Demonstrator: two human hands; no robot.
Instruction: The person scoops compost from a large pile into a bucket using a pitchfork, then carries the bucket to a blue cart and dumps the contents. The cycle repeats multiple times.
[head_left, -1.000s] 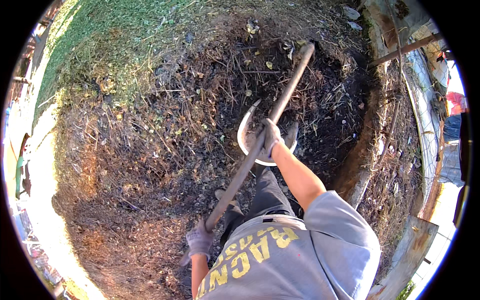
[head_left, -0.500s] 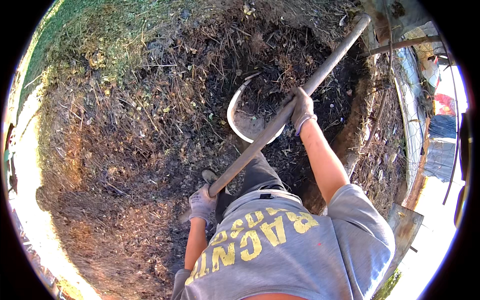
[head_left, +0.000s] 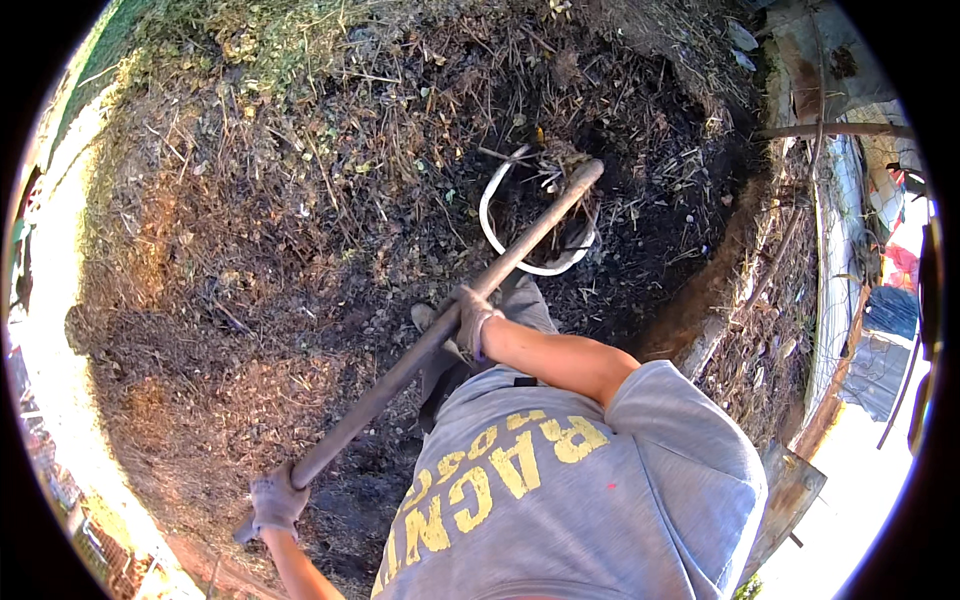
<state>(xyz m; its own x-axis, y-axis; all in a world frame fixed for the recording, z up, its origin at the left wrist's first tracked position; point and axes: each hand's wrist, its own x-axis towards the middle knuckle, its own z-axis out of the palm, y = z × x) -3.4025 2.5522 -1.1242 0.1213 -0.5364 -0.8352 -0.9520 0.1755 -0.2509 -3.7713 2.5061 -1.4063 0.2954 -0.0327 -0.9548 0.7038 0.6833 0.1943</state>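
Note:
A long wooden pole [head_left: 385, 395], like a tool handle, runs slantwise from lower left to upper right. My left hand [head_left: 277, 500], in a light work glove, is wrapped round its lower part. A grey piece [head_left: 243, 530] shows just past that hand; its kind is not clear. My right hand [head_left: 474, 318], also gloved, grips the pole nearer its middle. The pole's rounded upper end lies across a curved white rim [head_left: 486, 215], like that of a bucket, in front of my legs. Stalks and dark litter show within the rim.
Dark soil with dry stalks and leaves [head_left: 300, 200] covers the ground. At the right are an earth edge [head_left: 720, 270], wire mesh and boards, with a branch [head_left: 840, 130] sticking across. A wooden board [head_left: 790, 500] stands at lower right. My shoe [head_left: 422, 317] shows beside the pole.
The pole has slid down and left, its upper end now over the white rim. Both hands have moved down and left with it, and stalks now show within the rim.

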